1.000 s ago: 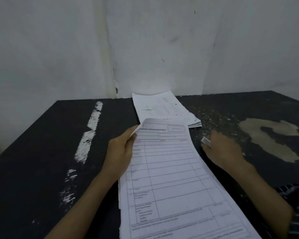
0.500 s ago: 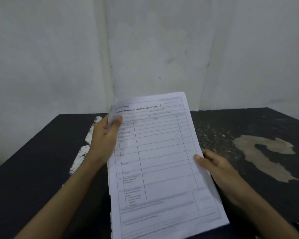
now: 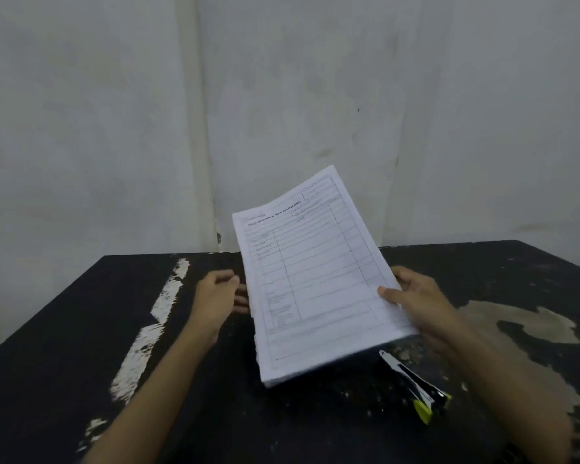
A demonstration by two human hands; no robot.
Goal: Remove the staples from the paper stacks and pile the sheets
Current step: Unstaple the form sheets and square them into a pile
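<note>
Left hand (image 3: 217,297) let go, grip loose, empty, right hand (image 3: 417,304) pinching one paper stack (image 3: 315,279), one stapler (image 3: 416,385)

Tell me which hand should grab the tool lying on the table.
Right, probably. The tool lies close by the right hand, across the paper stack from the left hand. The right hand grips the stack, so the left, at its left edge, should take it first.

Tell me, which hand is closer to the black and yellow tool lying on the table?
The right hand, gripping the right edge of the paper stack just above the tool. The left hand is beside the stack's left edge.
</note>
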